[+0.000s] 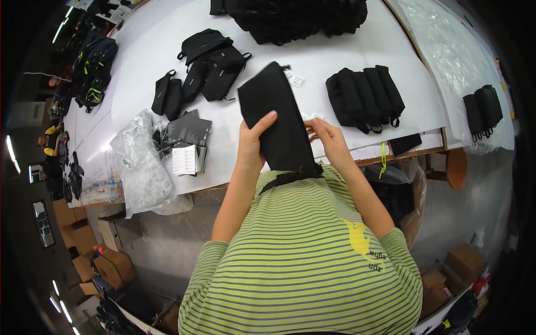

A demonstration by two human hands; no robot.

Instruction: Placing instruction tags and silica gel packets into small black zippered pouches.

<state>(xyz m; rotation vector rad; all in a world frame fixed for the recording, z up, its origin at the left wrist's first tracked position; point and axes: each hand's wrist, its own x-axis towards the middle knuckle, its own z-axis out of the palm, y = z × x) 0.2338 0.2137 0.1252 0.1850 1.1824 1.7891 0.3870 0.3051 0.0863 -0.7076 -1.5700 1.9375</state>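
A black fabric pouch (276, 120) with a slanted top stands in front of me, its lower end close to my waist. My left hand (255, 137) grips its left side, thumb lying across the face and the other fingers behind it. At the pouch's right edge, the fingers of my right hand (329, 138) are pinched together on a small white label (317, 116). Another white label (297, 81) shows beside the upper right edge, below a short black pull at the tip. Whether that label is attached to the pouch, I cannot tell.
The white table (290, 53) holds a row of black pouches (365, 97) at right, more black pouches (215, 70) at left, and a large black pile (296, 19) at the back. Printed cards (190, 137) lie by clear plastic bags (142, 162). Cardboard boxes (114, 268) stand lower left.
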